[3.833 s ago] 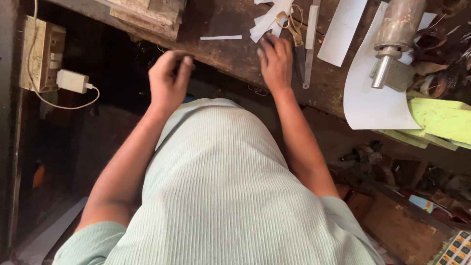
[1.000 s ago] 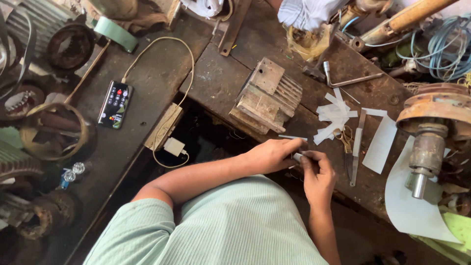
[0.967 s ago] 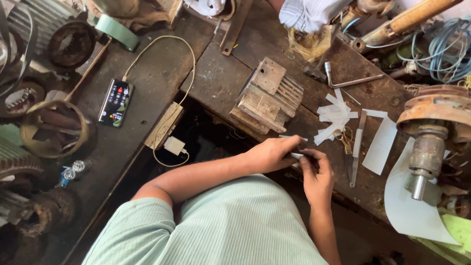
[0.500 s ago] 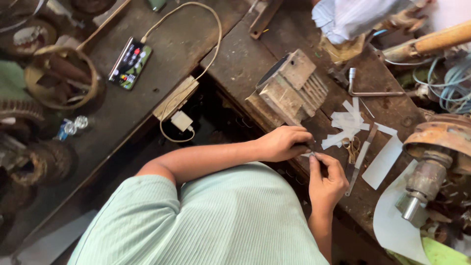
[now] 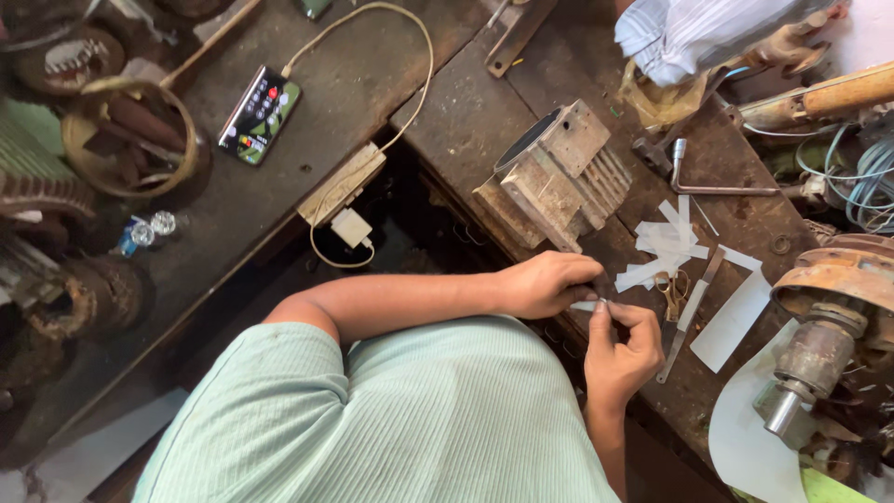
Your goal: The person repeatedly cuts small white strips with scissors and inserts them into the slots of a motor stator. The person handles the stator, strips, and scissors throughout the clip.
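Note:
My left hand [image 5: 548, 283] and my right hand [image 5: 620, 348] meet at the near edge of the dark wooden workbench [image 5: 447, 112]. Both pinch a small white paper strip [image 5: 587, 305] between their fingertips. Just beyond the hands lies a pile of white paper strips [image 5: 663, 244], with small scissors [image 5: 669, 291] and a flat metal ruler [image 5: 689, 300] beside it. A finned grey metal motor housing [image 5: 557, 177] stands on the bench just above my left hand.
A phone [image 5: 260, 114] on a white cable lies at the left, near a power strip [image 5: 342, 183] and charger [image 5: 350, 227]. A rusty motor rotor with shaft [image 5: 819, 326] rests on white sheet at the right. Metal rings, coils, wires and a hex key crowd the bench edges.
The view has shifted and tilted slightly. My hands have stayed together at the bench edge on the paper strip, the fingers working it a little.

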### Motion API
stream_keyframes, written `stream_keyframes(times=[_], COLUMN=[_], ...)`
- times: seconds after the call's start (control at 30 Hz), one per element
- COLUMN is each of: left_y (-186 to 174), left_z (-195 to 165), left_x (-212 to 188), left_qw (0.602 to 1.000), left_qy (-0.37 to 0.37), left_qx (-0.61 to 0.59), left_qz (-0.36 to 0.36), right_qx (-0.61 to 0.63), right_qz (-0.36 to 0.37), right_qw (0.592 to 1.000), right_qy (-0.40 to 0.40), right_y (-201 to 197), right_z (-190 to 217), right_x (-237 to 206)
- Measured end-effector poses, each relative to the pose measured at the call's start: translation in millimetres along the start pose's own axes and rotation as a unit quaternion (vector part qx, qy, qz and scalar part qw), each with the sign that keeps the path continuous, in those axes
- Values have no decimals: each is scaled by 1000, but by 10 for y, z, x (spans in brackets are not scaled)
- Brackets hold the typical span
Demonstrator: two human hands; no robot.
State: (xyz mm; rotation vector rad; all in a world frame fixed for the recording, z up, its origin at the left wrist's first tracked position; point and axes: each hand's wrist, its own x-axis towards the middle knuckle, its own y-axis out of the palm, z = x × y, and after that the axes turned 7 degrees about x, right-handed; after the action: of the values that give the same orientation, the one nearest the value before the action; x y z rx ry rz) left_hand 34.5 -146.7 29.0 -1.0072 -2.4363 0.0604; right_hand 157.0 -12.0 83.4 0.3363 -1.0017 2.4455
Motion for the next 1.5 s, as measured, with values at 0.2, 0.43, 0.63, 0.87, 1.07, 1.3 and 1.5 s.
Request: stream_keyframes(times=[0.2, 0.43, 0.63, 0.87, 1.07, 1.3, 1.5], left_y=[104, 277, 639, 1338, 2262, 2967, 3175], left_z=[-72, -1, 63, 204, 951, 1209, 1105], left_x=[137, 266, 365, 499, 863, 374, 234], left_qw=[995, 998, 993, 981, 913, 848, 853], left_qy=[-75, -32, -31, -55, 117, 90, 65], left_qx=[-43, 47, 37, 13, 370, 486, 501], left_qz=[-41, 10, 105, 186, 129, 192, 126], right_qx=[207, 11, 132, 145, -153, -190, -141], right_qz=[-33, -40, 17, -22, -14, 48, 120], right_qw=[963, 998, 973, 964, 985, 980, 968], right_qy=[169, 47, 189, 221, 82, 38, 168], right_y=[72, -235, -594, -898, -1135, -1201, -1269], right_z=[-351, -349, -726, -1482, -2706, -3616, -3627], right_x=[-26, -71, -290, -692, -379, -254, -630])
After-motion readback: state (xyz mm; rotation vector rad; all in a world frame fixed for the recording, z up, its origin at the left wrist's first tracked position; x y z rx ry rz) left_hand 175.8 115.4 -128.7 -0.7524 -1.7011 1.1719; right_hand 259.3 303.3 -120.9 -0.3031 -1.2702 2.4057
